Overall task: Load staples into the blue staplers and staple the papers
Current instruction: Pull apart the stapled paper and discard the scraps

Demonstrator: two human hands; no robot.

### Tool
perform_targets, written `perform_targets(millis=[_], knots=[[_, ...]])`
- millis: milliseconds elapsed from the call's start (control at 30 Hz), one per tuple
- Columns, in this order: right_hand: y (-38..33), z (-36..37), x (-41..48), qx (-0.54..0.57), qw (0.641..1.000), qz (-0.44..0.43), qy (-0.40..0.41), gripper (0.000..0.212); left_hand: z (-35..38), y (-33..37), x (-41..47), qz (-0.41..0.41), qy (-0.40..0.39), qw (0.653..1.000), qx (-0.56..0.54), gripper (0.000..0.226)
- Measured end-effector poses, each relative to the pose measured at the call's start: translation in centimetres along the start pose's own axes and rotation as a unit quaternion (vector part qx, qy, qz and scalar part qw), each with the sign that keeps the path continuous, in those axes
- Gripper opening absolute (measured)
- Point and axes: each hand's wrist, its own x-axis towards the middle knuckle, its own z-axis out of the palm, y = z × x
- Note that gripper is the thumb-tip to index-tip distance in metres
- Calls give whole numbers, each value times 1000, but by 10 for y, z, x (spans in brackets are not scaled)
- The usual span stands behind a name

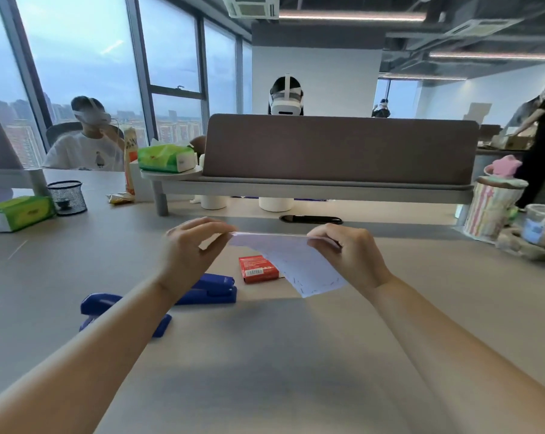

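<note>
I hold a thin stack of white papers (299, 261) in the air above the desk, its top edge level and its lower corner hanging down. My left hand (189, 249) pinches the left end and my right hand (349, 255) pinches the right end. Two blue staplers lie on the desk under my left forearm: one (216, 288) nearer the middle, the other (100, 303) closer to me and partly hidden by the arm. A small red staple box (258, 269) lies flat on the desk just behind the papers' lower part.
A grey desk divider (340, 148) on a raised shelf runs across the back. Green tissue packs (17, 213) and a black mesh cup (67, 197) stand at the left. A striped jar (491, 208) and a plastic cup (542, 223) stand at the right. People with headsets sit beyond.
</note>
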Motion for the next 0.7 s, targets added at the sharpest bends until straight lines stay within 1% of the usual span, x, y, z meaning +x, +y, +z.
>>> perform_targets(millis=[33,67,100,167,233,300,367,400,433,600,700], knots=[[0,-5,-1,8,999,28,-20,21,4,5,5,-42,17,999,-15,18],[1,-10,-2,15,998,51,-33,22,10,9,9,-89,26,995,-27,19],[2,-14,-3,21,997,71,-37,20,15,13,13,-135,23,990,-36,25],[6,-23,-5,39,992,119,-32,20,29,17,19,-201,1,978,-47,43],[11,-33,-8,66,982,174,-22,21,45,22,21,-261,-49,962,-57,62],[19,-44,-15,76,973,217,-9,22,62,36,22,-331,-104,930,-117,72],[26,-56,-25,69,964,256,7,25,79,52,20,-391,-150,881,-222,74],[30,-63,-32,58,960,274,14,26,89,59,19,-408,-177,858,-257,75],[32,-70,-38,46,956,289,18,27,98,64,18,-415,-198,845,-273,76],[44,-117,-76,23,932,355,65,33,145,102,20,-433,-273,797,-320,93],[51,-148,-99,11,913,395,97,34,172,138,22,-410,-342,769,-351,86]])
